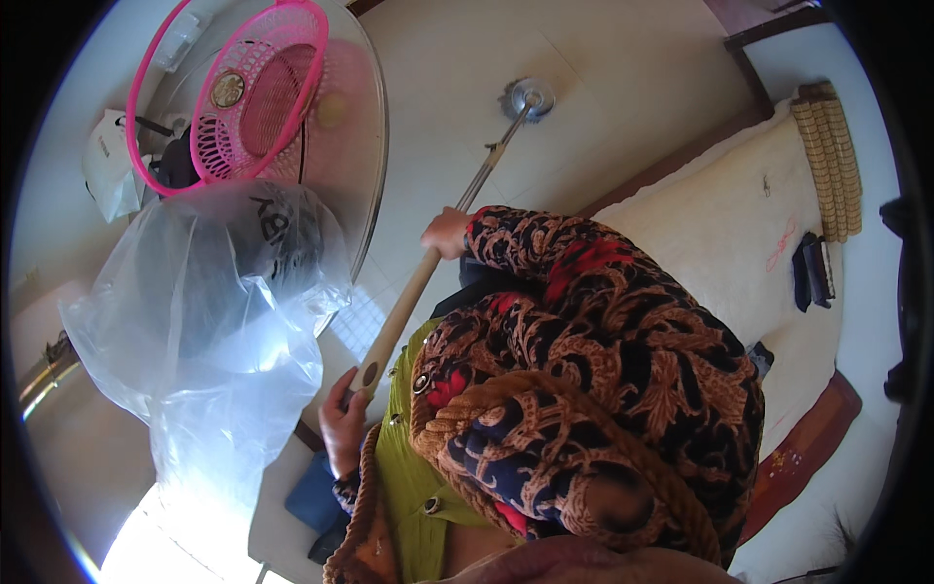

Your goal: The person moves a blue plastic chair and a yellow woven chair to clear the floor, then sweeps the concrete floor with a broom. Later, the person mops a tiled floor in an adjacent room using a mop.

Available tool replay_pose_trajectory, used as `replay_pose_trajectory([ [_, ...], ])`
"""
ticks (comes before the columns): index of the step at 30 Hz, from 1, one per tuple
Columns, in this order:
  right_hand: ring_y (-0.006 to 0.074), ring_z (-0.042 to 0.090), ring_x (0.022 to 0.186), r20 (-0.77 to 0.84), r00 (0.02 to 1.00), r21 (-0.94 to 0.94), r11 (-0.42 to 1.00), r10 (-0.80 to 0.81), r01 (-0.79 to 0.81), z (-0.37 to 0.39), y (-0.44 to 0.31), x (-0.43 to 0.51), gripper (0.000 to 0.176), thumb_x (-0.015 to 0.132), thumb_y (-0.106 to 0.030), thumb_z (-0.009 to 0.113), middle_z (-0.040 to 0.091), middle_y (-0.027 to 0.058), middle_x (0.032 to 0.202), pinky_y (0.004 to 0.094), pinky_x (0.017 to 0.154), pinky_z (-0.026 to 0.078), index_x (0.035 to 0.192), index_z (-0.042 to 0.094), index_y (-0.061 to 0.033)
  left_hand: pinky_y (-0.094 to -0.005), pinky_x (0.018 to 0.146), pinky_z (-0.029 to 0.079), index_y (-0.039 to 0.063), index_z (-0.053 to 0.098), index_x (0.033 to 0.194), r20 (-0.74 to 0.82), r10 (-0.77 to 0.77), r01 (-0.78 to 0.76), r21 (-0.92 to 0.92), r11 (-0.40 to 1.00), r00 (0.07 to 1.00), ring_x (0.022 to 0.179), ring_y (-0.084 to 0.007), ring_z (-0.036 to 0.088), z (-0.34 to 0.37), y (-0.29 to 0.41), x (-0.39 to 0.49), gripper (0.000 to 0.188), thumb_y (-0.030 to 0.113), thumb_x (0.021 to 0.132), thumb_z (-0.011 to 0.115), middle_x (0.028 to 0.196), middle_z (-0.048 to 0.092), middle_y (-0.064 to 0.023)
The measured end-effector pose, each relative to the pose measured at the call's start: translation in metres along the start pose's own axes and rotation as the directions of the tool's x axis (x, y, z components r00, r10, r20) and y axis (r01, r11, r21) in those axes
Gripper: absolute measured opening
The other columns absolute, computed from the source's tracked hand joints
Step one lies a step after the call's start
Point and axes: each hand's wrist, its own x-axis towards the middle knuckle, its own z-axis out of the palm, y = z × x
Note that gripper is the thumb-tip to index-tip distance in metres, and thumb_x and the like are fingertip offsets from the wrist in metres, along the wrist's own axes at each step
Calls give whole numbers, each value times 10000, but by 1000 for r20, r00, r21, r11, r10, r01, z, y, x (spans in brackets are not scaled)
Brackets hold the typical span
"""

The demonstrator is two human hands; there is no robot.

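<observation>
My right hand (pixel 446 232) grips the middle of a long mop handle (pixel 412 292), a patterned sleeve behind it. Lower down, my left hand (pixel 346 421) is closed around the upper end of the same handle. The pole slants away from my body to the mop head (pixel 531 101), a round metallic disc with a greyish fringe at its rim, which rests on the pale tiled floor (pixel 467 66).
On the left, a round glass-topped table (pixel 357 146) carries a pink plastic basket (pixel 318 44). A large clear plastic bag (pixel 211 328) hangs close beside the handle. To the right lies a bed (pixel 700 219) with a rolled mat (pixel 827 160) and dark folded items (pixel 812 271).
</observation>
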Motion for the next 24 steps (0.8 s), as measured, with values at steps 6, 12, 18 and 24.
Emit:
replay_pose_trajectory([
  [6,300,661,935,180,979,162,985,-95,66,27,-19,3,184,705,-139,647,676,58,860,491,770,501,888,643,-158,-203,616,427,2,618,1238,-16,-2,4,182,983,1000,676,-49,516,-13,25,-22,403,85,847,672,772,606,7],
  [12,285,658,924,169,986,189,981,11,-44,50,-11,-26,136,741,-144,623,667,32,844,511,808,454,872,631,-180,-214,547,394,11,637,1197,-21,-50,53,199,978,999,609,-48,458,17,35,-26,377,80,831,695,708,538,38],
  [18,280,656,873,20,966,7,966,259,-260,52,42,-81,62,743,-169,621,662,30,792,484,746,443,796,637,-197,-240,713,483,13,579,1264,167,3,-15,66,998,986,782,-79,555,79,11,-1,447,96,844,708,896,630,-16],
  [24,245,641,901,-36,955,-128,947,294,-296,4,92,-118,49,795,-167,638,655,14,786,432,851,414,821,660,-202,-249,761,499,6,546,1307,225,133,-129,-33,991,965,857,-100,589,120,13,23,455,86,879,677,995,656,-53],
])
